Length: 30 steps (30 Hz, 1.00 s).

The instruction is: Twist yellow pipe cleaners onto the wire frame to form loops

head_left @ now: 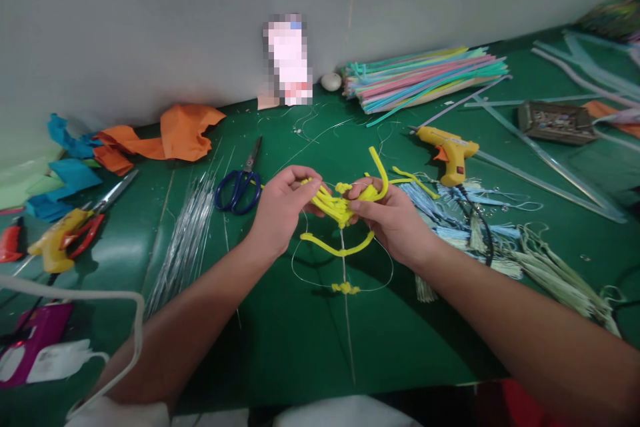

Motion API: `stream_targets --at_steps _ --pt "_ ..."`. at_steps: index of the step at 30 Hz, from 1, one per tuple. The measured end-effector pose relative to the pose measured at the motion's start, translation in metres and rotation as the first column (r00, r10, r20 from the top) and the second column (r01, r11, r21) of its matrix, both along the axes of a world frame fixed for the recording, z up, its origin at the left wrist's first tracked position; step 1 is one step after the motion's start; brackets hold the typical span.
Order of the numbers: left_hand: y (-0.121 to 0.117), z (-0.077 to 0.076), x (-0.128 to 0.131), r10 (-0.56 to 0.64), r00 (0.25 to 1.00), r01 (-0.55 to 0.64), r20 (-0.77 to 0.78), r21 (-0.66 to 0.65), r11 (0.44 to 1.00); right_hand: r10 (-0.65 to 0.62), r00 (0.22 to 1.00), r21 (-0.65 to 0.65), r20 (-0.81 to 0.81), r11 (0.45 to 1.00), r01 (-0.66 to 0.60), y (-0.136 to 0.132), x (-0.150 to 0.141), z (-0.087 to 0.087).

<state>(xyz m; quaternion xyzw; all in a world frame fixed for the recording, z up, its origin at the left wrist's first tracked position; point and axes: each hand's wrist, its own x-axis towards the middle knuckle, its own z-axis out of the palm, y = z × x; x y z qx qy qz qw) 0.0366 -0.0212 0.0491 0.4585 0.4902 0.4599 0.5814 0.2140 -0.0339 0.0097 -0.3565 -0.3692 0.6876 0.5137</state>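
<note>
Both hands meet above the green table [300,340] around a tangle of yellow pipe cleaners [340,203]. My left hand [285,203] pinches the left side of the yellow bundle with closed fingers. My right hand [390,217] grips its right side, with one yellow end curling up over the fingers. A thin wire stem [345,293] hangs down from the bundle, with a small yellow knot [345,288] on it and a wire loop around it.
Blue-handled scissors [240,187] and a bundle of thin wires [187,240] lie left. A yellow glue gun [447,150] and pale tassels [530,260] lie right. Another glue gun [55,243], orange and blue cloth scraps [170,133], and coloured sticks [425,77] sit farther off.
</note>
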Motion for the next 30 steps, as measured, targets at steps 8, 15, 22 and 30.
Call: stream_targets --at_steps 8,15,22,30 --pt "0.0005 -0.0014 0.0003 0.035 0.994 -0.029 0.1 -0.057 0.998 -0.013 0.999 0.021 0.04 1.0 0.013 0.0002 0.0005 -0.003" --pt "-0.0008 0.0011 0.002 0.051 0.987 -0.039 0.153 -0.08 0.996 -0.005 1.0 -0.032 0.012 0.999 0.006 0.0003 -0.0014 0.0027" --pt "-0.0021 -0.0023 0.0011 0.024 0.986 -0.019 0.165 -0.027 0.999 0.05 0.998 -0.04 0.03 0.998 -0.049 -0.001 -0.0026 0.0015" --pt "-0.002 0.0011 0.0 -0.042 0.995 0.041 -0.089 -0.017 0.999 0.054 0.998 -0.001 0.041 0.999 -0.054 -0.0007 -0.0016 -0.0015"
